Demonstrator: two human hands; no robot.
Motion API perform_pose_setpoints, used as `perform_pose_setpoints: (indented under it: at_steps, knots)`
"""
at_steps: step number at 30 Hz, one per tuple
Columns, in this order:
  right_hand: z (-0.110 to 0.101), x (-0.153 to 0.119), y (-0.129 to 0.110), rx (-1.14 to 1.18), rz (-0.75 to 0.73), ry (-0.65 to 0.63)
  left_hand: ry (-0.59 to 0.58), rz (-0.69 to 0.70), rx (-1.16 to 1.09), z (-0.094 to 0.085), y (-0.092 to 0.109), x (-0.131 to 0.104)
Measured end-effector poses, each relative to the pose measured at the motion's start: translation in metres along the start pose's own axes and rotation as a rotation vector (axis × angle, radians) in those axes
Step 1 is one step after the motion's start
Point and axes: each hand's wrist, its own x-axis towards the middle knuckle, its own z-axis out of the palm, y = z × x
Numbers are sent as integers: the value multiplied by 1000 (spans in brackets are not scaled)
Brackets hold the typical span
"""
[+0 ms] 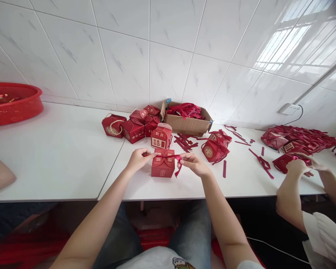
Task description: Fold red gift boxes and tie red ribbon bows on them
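In front of me a red gift box (162,169) with gold lettering stands on the white table. A dark red ribbon (178,161) runs across its top. My left hand (140,158) is at the box's left side, its fingers pinched on the ribbon's left end. On the right, my right hand (194,163) pinches the other end, and a tail of ribbon hangs below those fingers. Just behind stands another red box (160,138) with a double-happiness label.
Several red boxes (133,130) cluster at the back left, beside a cardboard carton (184,124) of ribbons. Ribboned boxes (216,146) and loose strips (184,142) lie to the right. A co-worker's hands (299,166) handle a box near a heap of boxes (299,139). A red basket (15,108) stands far left.
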Motion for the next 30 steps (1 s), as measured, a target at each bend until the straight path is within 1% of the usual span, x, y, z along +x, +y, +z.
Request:
perform_pose_setpoints:
  at_steps: [4, 5, 7, 9, 10, 11, 14, 16, 17, 19, 22, 25, 27, 30]
  knots:
    - [10, 14, -1, 12, -39, 75, -29, 19, 37, -3, 1, 5]
    - [12, 17, -1, 13, -36, 97, -7, 38, 63, -4, 2, 6]
    - [16, 23, -3, 13, -30, 140, 85, 105, 112, -5, 9, 9]
    - [20, 27, -4, 10, -29, 171, 143, 178, 116, -3, 21, 11]
    - [21, 29, -5, 4, -29, 183, 125, 200, 88, -2, 28, 12]
    - [23, 30, -5, -4, -30, 192, 74, 206, 44, 1, 36, 13]
    - [26, 31, -4, -14, -37, 193, -121, 162, -86, 11, 56, 15]
    - [28, 30, -3, -16, -33, 189, -185, 138, -126, 17, 63, 17]
    - [29, 30, -2, -21, -30, 193, -184, 137, -126, 20, 65, 18]
    - [29, 29, -1, -53, -24, 215, -140, 148, -99, 23, 65, 21]
    - [28, 29, 1, -198, -4, 264, -74, 170, -65, 25, 63, 23]
    - [27, 33, 1, -321, 15, 271, -91, 172, -83, 26, 63, 22]
    - [28, 36, 1, -308, 23, 270, -104, 176, -87, 25, 63, 22]
    - [30, 38, 3, -263, 23, 345, -73, 193, -83, 21, 58, 20]
